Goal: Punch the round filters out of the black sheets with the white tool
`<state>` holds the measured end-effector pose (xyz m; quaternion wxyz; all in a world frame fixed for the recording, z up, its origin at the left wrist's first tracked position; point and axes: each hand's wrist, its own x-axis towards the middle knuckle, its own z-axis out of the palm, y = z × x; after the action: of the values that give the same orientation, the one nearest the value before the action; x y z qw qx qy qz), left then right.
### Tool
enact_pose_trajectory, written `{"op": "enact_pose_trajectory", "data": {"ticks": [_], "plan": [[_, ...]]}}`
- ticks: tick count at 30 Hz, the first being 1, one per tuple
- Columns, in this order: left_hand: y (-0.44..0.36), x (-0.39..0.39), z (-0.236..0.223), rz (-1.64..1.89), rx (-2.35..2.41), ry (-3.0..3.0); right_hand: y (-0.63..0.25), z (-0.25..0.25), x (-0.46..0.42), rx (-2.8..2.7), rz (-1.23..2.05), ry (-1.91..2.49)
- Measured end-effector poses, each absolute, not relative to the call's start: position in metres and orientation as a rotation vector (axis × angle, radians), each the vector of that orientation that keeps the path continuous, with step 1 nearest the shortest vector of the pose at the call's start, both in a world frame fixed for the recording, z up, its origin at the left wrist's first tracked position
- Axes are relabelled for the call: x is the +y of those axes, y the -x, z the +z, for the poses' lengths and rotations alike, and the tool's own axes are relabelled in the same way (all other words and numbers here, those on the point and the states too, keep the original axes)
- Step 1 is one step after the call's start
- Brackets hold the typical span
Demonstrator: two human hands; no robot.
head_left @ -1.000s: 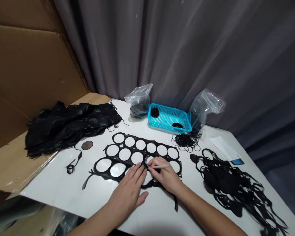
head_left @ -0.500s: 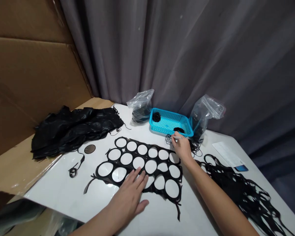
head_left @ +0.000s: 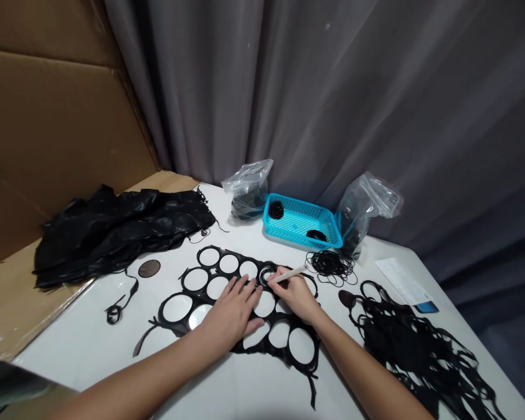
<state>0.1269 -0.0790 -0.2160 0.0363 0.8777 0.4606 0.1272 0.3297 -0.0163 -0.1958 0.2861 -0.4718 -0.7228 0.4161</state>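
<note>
Left hand (head_left: 234, 309) being rested open, fingers spread, on one thin black sheet (head_left: 196, 297), pierced by three rows of round holes, on glossy table (head_left: 254, 382); slim pale tool (head_left: 294, 272) being pinched by right hand (head_left: 295, 296) over top row; perforated blue basket (head_left: 289, 234), holding two black coils (head_left: 276, 210), being flanked by two crinkled clear bags (head_left: 247, 198).

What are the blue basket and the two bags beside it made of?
The blue basket looks like glossy molded plastic, given its regular perforations. The left bag and right bag seem to be thin clear plastic film: see-through, crinkled, shiny.
</note>
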Motion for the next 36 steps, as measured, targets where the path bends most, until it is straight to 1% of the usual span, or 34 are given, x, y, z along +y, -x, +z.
{"op": "enact_pose_trajectory", "data": {"ticks": [7,14,16,19,22,24,27,29,31,33,36], "plan": [[-0.125,-0.079,-0.22,0.374,1.396,-2.679,-0.329,-0.199,-0.016,-1.971,1.09,1.236],[-0.125,-0.08,-0.223,0.36,1.405,-2.658,-0.329,-0.2,-0.021,-2.114,0.861,1.197],[-0.124,-0.08,-0.223,0.385,1.401,-2.656,-0.327,-0.201,-0.03,-2.188,0.729,1.144],[-0.122,-0.081,-0.225,0.388,1.386,-2.67,-0.321,-0.204,-0.042,-2.381,0.418,1.085],[-0.121,-0.081,-0.224,0.401,1.374,-2.669,-0.323,-0.201,-0.032,-2.526,0.122,1.134],[-0.121,-0.081,-0.224,0.415,1.39,-2.653,-0.336,-0.194,-0.009,-2.455,-0.05,1.279],[-0.121,-0.082,-0.221,0.39,1.412,-2.631,-0.367,-0.177,0.032,-2.132,-0.234,1.573],[-0.119,-0.082,-0.218,0.379,1.397,-2.61,-0.386,-0.166,0.049,-1.948,-0.18,1.643],[-0.117,-0.079,-0.213,0.393,1.374,-2.558,-0.395,-0.156,0.052,-1.822,0.058,1.631],[-0.114,-0.074,-0.202,0.443,1.368,-2.457,-0.391,-0.148,0.042,-1.712,0.445,1.563],[-0.113,-0.065,-0.178,0.606,1.314,-2.226,-0.371,-0.14,0.018,-1.478,1.123,1.364]]}}
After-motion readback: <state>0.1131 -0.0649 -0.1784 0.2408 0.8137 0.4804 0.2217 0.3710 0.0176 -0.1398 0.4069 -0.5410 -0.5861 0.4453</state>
